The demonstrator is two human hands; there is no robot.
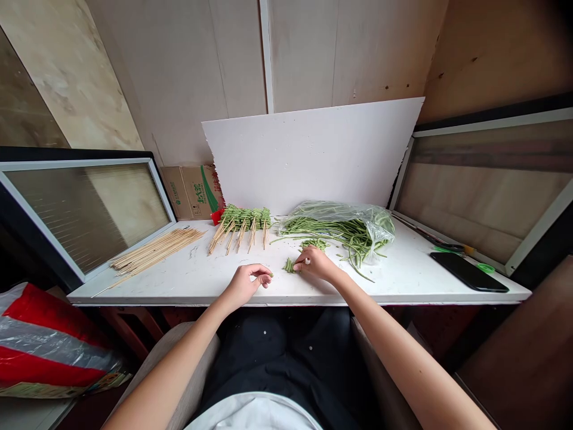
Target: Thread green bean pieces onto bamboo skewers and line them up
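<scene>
My right hand [314,264] is closed, its fingertips pinching at the right end of a short row of cut green bean pieces [289,265] on the white table. Just beyond it lies a small heap of cut green beans [316,243], partly hidden by the hand. To the left, my left hand [249,283] hovers at the table's front edge with thumb and fingers pinched; a small green bit shows at the tips, seemingly a piece of bean. Behind it, several bean skewers [246,218] are stacked, their bare sticks pointing towards me.
Loose bamboo skewers [156,251] lie at the left of the white table [215,285]. Long green beans spill from a clear plastic bag [349,212]. A black phone [468,272] rests at the right, beside scissors [441,242]. A cardboard box [192,191] and white board [313,158] stand behind.
</scene>
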